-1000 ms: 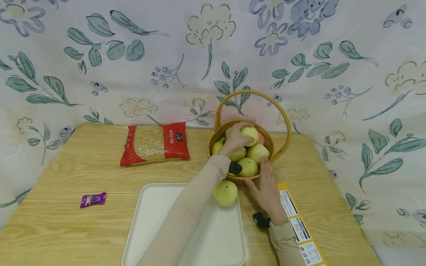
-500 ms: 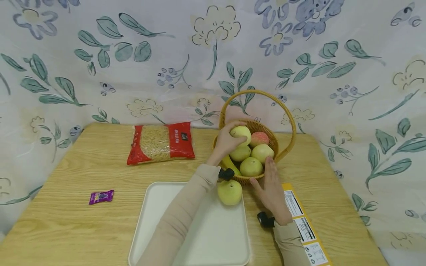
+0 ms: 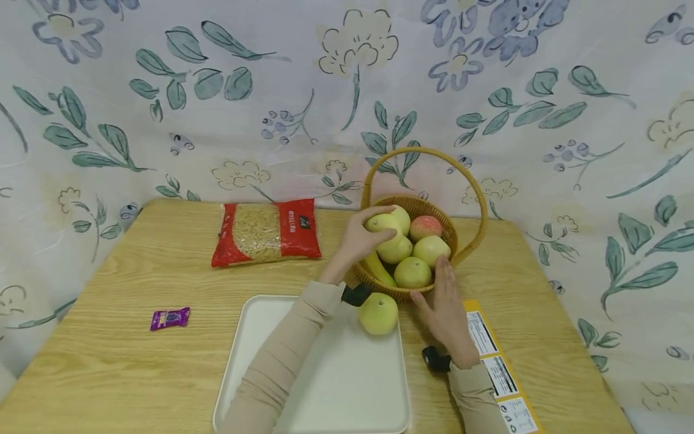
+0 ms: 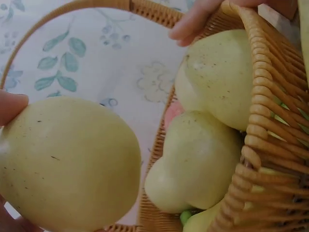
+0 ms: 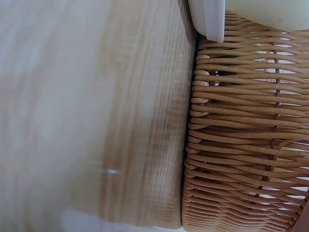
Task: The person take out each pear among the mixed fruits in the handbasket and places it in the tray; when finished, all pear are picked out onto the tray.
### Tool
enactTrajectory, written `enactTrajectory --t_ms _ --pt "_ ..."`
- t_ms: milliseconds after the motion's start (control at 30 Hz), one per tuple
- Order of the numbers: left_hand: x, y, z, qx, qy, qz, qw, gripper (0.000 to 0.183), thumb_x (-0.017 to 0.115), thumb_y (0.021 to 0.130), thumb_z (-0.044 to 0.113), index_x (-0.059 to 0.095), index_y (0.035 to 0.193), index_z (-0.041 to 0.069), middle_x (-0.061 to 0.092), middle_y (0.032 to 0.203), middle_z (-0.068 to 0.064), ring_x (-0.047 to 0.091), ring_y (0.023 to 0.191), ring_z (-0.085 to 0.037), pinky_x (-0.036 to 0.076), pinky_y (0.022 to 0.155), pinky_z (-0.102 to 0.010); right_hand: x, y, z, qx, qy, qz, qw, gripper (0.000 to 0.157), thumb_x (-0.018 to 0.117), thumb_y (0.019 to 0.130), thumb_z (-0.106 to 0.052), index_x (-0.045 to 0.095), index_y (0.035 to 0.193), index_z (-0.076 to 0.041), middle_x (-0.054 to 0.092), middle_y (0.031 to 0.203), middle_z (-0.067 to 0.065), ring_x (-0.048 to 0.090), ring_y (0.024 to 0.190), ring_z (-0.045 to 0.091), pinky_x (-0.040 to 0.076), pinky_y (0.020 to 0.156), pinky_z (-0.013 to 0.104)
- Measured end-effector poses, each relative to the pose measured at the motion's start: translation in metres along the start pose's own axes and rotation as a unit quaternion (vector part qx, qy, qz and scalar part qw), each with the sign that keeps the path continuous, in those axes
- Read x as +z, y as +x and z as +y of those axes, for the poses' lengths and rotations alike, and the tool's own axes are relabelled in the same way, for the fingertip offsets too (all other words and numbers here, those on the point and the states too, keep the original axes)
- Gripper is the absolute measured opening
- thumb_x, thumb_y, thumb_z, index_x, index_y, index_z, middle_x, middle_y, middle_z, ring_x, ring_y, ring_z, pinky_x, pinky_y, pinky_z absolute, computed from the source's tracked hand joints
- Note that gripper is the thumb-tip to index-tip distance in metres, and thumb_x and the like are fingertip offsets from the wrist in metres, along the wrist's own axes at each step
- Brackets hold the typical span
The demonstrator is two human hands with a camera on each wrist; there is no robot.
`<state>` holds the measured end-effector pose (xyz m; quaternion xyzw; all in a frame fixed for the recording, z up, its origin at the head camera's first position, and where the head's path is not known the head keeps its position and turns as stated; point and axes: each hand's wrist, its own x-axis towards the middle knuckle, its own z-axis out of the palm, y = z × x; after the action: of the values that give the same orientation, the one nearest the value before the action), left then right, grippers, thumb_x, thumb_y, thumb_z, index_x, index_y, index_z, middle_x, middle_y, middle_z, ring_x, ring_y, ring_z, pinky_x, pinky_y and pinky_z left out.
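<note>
My left hand (image 3: 359, 234) grips a pale yellow-green pear (image 4: 72, 164) with dark specks, over the left side of a wicker basket (image 3: 400, 294). The pear shows between thumb and fingers in the head view. Below and beyond it, the basket holds several similar pears (image 3: 413, 272), a banana (image 3: 378, 270) and a red-pink peach (image 3: 425, 227). Straight fingers of my right hand (image 3: 446, 316) rest at the basket's front right rim, beside a pear. Another pear (image 3: 378, 314) sits at the tray's far right corner, right by the basket.
A white tray (image 3: 347, 386) lies under my left forearm. Behind it is a red bag of pasta (image 3: 265, 232), and a small purple wrapped candy (image 3: 170, 318) lies left. A yellow box with white labels (image 3: 497, 367) runs beside my right forearm. The basket's tall handle (image 3: 479, 202) arches overhead.
My left hand has moved left with the pear, from the basket's middle toward its left rim. The peach and a pear behind now show. My right hand stays at the basket.
</note>
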<state>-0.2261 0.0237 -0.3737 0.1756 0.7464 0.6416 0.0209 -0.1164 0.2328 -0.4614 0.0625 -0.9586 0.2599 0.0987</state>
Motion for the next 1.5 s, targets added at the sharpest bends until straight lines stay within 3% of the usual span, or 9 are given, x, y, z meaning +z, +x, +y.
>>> enactTrajectory --t_ms 333,500,767,900,1100,1300,1500 --pt "-0.029 -0.032 0.007 -0.078 0.009 -0.007 0.9969 0.043 0.073 0.084 0.014 0.065 0.126 0.016 0.057 0.138 -0.003 0.046 0.132 -0.021 0.041 0.107 -0.042 -0.002 -0.002 -0.001 0.009 0.009 0.001 1.000 0.088 0.046 0.099 -0.047 -0.008 0.155 -0.006 -0.002 0.163 0.020 0.002 0.150 0.040 0.011 0.120 0.054" --pt "-0.037 -0.048 0.002 -0.100 0.018 -0.008 0.9948 0.042 0.075 0.082 0.016 0.067 0.123 0.020 0.057 0.137 -0.003 0.046 0.132 -0.023 0.040 0.106 -0.044 -0.004 -0.003 0.002 0.011 0.008 0.000 1.000 0.087 0.045 0.100 -0.047 -0.008 0.155 -0.007 -0.003 0.163 0.020 0.001 0.150 0.040 0.012 0.119 0.055" --pt "-0.045 -0.080 -0.012 -0.139 0.072 -0.050 0.9864 0.041 0.075 0.081 0.017 0.068 0.121 0.021 0.056 0.139 -0.002 0.047 0.130 -0.024 0.039 0.104 -0.047 -0.005 -0.004 0.005 0.002 0.008 0.009 1.000 0.086 0.047 0.100 -0.044 -0.007 0.155 -0.006 -0.002 0.162 0.021 0.002 0.149 0.042 0.013 0.118 0.057" --pt "-0.044 -0.093 -0.022 -0.140 0.105 -0.072 0.9819 0.041 0.076 0.079 0.018 0.069 0.120 0.019 0.059 0.136 -0.004 0.048 0.130 -0.025 0.038 0.105 -0.048 -0.005 -0.004 0.005 0.000 0.008 0.013 1.000 0.087 0.047 0.100 -0.044 -0.007 0.155 -0.007 -0.001 0.162 0.021 0.003 0.149 0.042 0.014 0.118 0.057" --pt "-0.040 -0.101 -0.032 -0.137 0.143 -0.087 0.9762 0.043 0.079 0.075 0.018 0.071 0.117 0.015 0.064 0.128 -0.007 0.054 0.120 -0.025 0.043 0.099 -0.045 -0.003 -0.003 0.004 -0.008 0.010 0.023 1.000 0.086 0.048 0.099 -0.044 -0.004 0.155 -0.004 0.001 0.162 0.023 0.005 0.149 0.042 0.014 0.118 0.057" --pt "-0.039 -0.107 -0.035 -0.149 0.156 -0.088 0.9726 0.049 0.082 0.073 0.019 0.068 0.120 0.014 0.060 0.134 -0.009 0.052 0.125 -0.029 0.043 0.100 -0.048 0.000 -0.002 0.001 -0.008 0.014 0.015 1.000 0.086 0.048 0.099 -0.045 -0.004 0.155 -0.004 0.000 0.162 0.022 0.004 0.149 0.040 0.014 0.118 0.058" --pt "-0.040 -0.112 -0.032 -0.144 0.145 -0.091 0.9748 0.053 0.082 0.075 0.021 0.065 0.124 0.012 0.060 0.134 -0.009 0.050 0.128 -0.031 0.040 0.105 -0.051 0.000 -0.002 -0.001 -0.014 0.010 0.012 1.000 0.086 0.047 0.099 -0.046 -0.004 0.155 -0.004 0.001 0.162 0.022 0.005 0.149 0.041 0.014 0.118 0.057"
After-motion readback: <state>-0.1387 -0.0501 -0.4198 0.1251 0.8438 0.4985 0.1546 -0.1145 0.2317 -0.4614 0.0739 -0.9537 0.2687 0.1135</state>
